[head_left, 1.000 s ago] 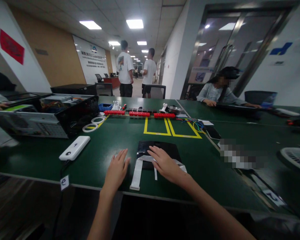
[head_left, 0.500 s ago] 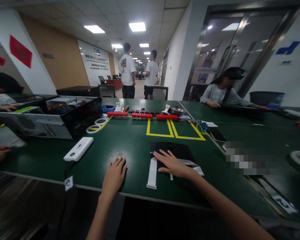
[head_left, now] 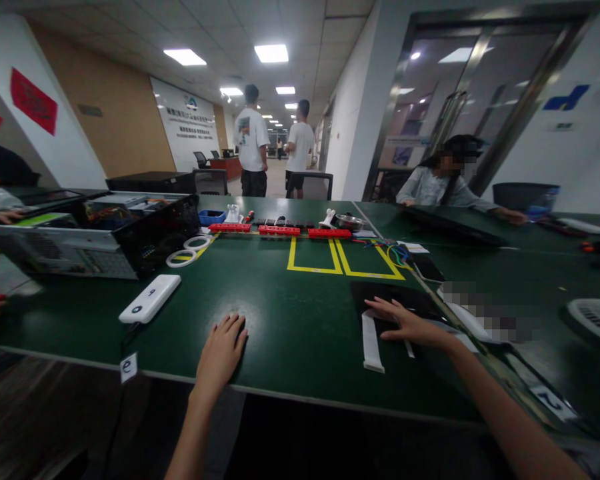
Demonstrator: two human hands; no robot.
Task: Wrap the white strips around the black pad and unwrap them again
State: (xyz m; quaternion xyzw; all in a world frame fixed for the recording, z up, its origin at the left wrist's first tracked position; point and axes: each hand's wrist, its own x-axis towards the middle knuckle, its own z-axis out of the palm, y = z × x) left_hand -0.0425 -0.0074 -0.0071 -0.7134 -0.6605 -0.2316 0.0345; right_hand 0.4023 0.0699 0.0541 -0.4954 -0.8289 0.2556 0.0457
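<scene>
My right hand (head_left: 407, 325) lies with fingers spread on a flat black sheet or panel (head_left: 367, 293) on the green table. A white ribbon cable (head_left: 371, 343) with a connector at its end sticks out from under the fingers toward me. More white strips (head_left: 465, 341) show at the sheet's right side, partly hidden by my wrist. My left hand (head_left: 223, 350) rests palm down on the tabletop, fingers stretched out, holding nothing. To its left lies a white power bank (head_left: 151, 299) marked with a number, a black cable running off the table edge.
An opened computer case (head_left: 130, 233) stands at the left, with white rings (head_left: 181, 258) beside it. Red trays (head_left: 279, 231) line the back, behind yellow tape outlines (head_left: 315, 270). A phone (head_left: 429, 269) and coloured wires (head_left: 397, 253) lie at the right. A person (head_left: 445, 173) sits across the table.
My right hand has slid the black sheet and its ribbon cable to the right across the table. My left hand stays in place. The person opposite has tilted a dark flat panel.
</scene>
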